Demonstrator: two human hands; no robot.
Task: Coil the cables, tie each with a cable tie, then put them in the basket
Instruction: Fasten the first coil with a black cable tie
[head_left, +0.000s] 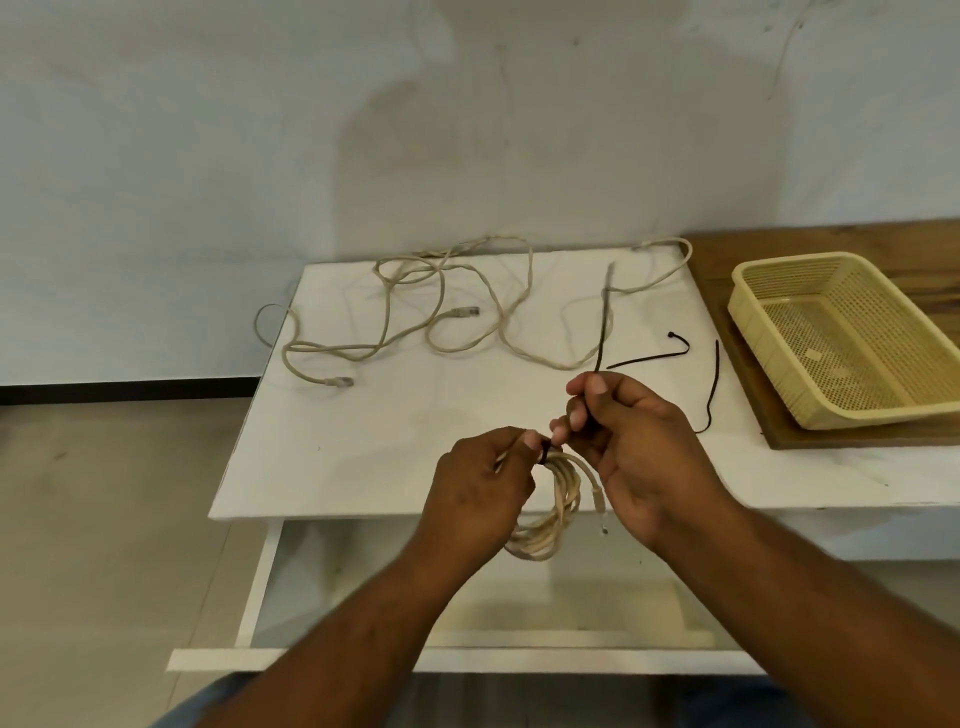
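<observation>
A beige coiled cable (550, 512) hangs over the table's front edge, gripped at its top by my left hand (480, 488). A black cable tie (602, 322) wraps the coil at my left fingertips, and its long tail rises through my right hand (639, 447), which pinches it. Loose beige cables (441, 306) lie tangled across the far half of the white table (363, 441). Two more black cable ties (654, 356) (714, 384) lie on the table to the right. The yellow mesh basket (748, 312) stands at the right with nothing in it.
The basket rests on a wooden board (748, 374) on a wooden surface at the right. A grey wall rises behind the table. Bare floor lies to the left, and a white frame sits below the table's front edge.
</observation>
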